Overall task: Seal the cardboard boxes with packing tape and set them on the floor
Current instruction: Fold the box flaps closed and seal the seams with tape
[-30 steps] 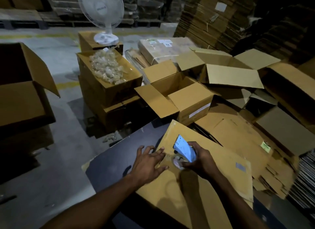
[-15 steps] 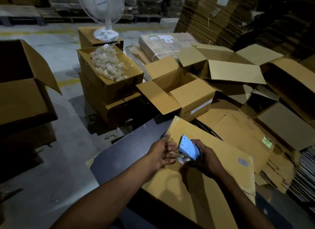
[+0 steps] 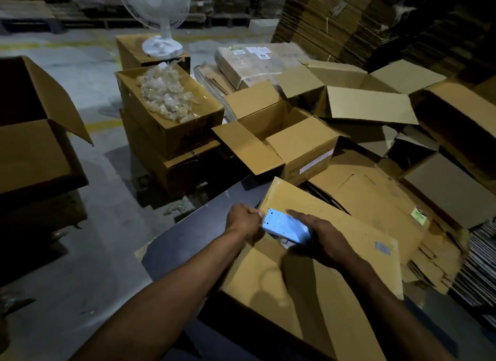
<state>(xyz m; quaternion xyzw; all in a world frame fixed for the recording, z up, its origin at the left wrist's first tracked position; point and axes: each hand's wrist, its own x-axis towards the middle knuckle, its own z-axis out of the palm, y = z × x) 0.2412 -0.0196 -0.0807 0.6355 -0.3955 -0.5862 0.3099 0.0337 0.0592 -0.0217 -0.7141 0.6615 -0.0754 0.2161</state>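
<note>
A closed brown cardboard box [image 3: 316, 288] lies on the dark table [image 3: 193, 237] in front of me. My right hand [image 3: 322, 240] grips a light blue tape dispenser [image 3: 284, 227] over the box's far left part. My left hand [image 3: 243, 221] sits at the dispenser's front end, fingers curled and pinching there; the tape itself is too dim to make out. The dispenser's underside and roll are mostly hidden by my right hand.
An open empty box [image 3: 279, 143] stands just beyond the table. A box with clear plastic bags [image 3: 166, 111] sits on stacked boxes at the left. A white fan [image 3: 158, 14] stands behind. Flattened cardboard [image 3: 375, 197] piles up at the right. An open box [image 3: 35, 129] is far left.
My left hand has left the box top, where it lay flat, and moved up to the dispenser's front end. The dispenser has tilted flatter and shifted slightly toward the box's far edge.
</note>
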